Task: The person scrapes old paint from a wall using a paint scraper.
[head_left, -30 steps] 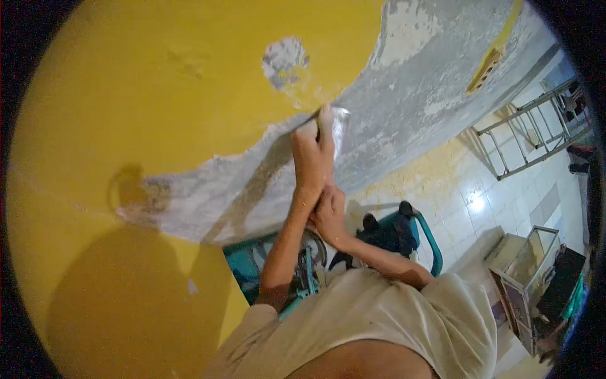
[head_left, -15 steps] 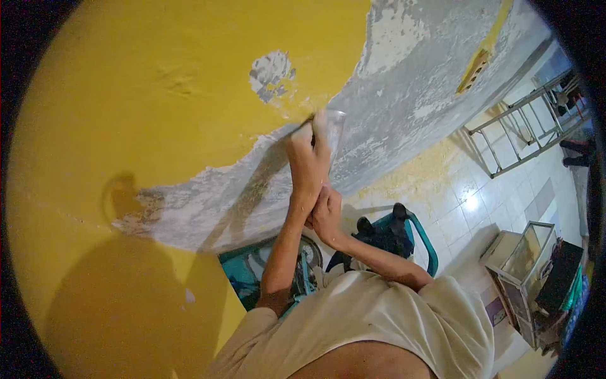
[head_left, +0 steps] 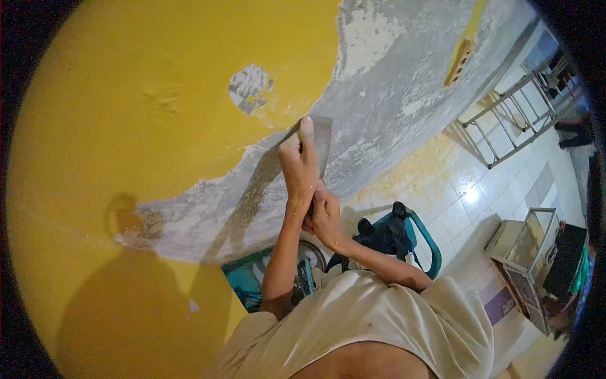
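A scraper with a wide metal blade (head_left: 324,142) lies against the wall, near the ragged border between yellow paint (head_left: 183,69) and the bared grey surface (head_left: 379,107). My left hand (head_left: 299,161) is closed on the blade, its thumb stretched up along it. Just below, my right hand (head_left: 326,218) wraps round the scraper's lower end, close to my left wrist. The handle is mostly hidden by my hands. Above left of the blade, a separate peeled patch (head_left: 249,88) shows grey and white through the yellow.
Below my arms stand a teal chair (head_left: 429,243) with dark cloth on it and a wheeled teal object (head_left: 243,275). A metal ladder (head_left: 505,123) and a glass-sided cabinet (head_left: 527,243) are to the right. Yellow flakes (head_left: 410,167) litter the tiled floor along the wall.
The blade has turned and shows more of its dark flat face, where it glinted before. Both hands keep their hold on the scraper. The view has shifted slightly.
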`<action>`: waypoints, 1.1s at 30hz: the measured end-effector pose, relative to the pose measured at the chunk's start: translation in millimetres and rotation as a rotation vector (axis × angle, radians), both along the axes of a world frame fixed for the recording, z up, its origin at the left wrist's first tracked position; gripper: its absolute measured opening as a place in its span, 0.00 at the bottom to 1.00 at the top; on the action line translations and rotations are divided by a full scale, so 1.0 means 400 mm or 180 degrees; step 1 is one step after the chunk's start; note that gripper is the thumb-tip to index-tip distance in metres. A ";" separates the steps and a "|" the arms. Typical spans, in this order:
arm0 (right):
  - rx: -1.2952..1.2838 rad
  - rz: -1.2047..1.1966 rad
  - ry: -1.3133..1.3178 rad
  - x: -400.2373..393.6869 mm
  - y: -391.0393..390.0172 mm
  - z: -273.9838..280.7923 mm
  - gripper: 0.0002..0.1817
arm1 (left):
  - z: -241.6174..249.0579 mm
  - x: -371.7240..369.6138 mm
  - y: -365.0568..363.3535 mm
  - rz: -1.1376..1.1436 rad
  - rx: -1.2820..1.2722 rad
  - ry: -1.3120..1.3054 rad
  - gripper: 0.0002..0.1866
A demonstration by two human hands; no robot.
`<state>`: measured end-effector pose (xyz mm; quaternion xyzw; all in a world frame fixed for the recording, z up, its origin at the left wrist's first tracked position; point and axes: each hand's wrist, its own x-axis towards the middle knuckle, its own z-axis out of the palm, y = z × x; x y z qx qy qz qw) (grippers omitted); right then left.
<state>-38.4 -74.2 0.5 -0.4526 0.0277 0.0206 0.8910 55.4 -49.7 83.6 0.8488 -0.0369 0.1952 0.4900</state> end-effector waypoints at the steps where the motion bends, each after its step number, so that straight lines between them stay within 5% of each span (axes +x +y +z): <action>1: -0.0158 -0.0114 -0.0076 -0.002 0.003 0.012 0.28 | 0.006 -0.005 0.002 0.0066 0.0050 0.0146 0.27; 9: 0.0032 0.0082 0.0163 -0.003 0.007 0.034 0.28 | -0.042 0.020 0.022 -0.0074 0.0081 -0.0607 0.24; 12: 0.0607 0.0043 -0.0040 0.031 -0.017 0.111 0.30 | 0.099 0.008 -0.025 -0.0154 -0.0035 -0.0152 0.23; 16: 0.0288 0.0040 0.0315 -0.022 -0.004 0.051 0.30 | -0.064 -0.004 0.029 -0.0123 0.0266 -0.0030 0.23; 23: 0.0625 0.0198 0.0168 -0.002 -0.042 0.104 0.28 | 0.046 -0.002 -0.006 -0.0851 0.0228 0.0515 0.22; 25: 0.0528 0.0096 0.0250 -0.016 -0.036 0.089 0.28 | 0.023 -0.014 -0.012 -0.0814 0.0070 -0.0073 0.22; 27: 0.0164 0.0194 0.0155 -0.026 -0.025 0.077 0.28 | 0.026 -0.030 0.006 -0.0602 -0.0018 0.0524 0.22; 33: 0.0495 0.0194 0.0323 -0.040 0.002 0.082 0.29 | 0.037 -0.046 0.018 -0.0574 0.0477 0.0559 0.24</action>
